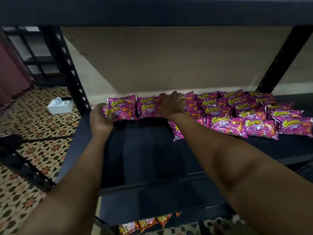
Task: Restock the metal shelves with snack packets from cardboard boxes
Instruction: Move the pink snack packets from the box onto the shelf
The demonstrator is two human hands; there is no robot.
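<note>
Both hands reach onto the dark shelf board (pixel 149 150) of the metal rack. Left hand (pixel 101 118) curls its fingers against the left end of the leftmost purple snack packet (pixel 115 112), gripping its edge, thumb side up. Right hand (pixel 171 105) lies palm down over the packets in the middle of the row, fingers bent over their far edge; whether it pinches one or only presses on them cannot be told.

Snack packets (pixel 227 124) are small, glossy pillow bags, magenta-purple with a yellow-green brand name across the front and orange snack pictures beside it. They lie flat in overlapping rows along the far part of the shelf, from the left hand across to the right edge of the view, thickest on the right. One packet (pixel 177 131) sits nearer than the rest, partly hidden under the right forearm.

On the lower shelf, near the bottom edge, a few orange packets (pixel 147 223) show. A black perforated upright (pixel 71 73) stands at the far left of the shelf. Left of the rack, a white box (pixel 60 106) rests on the patterned tile floor (pixel 33 150).
</note>
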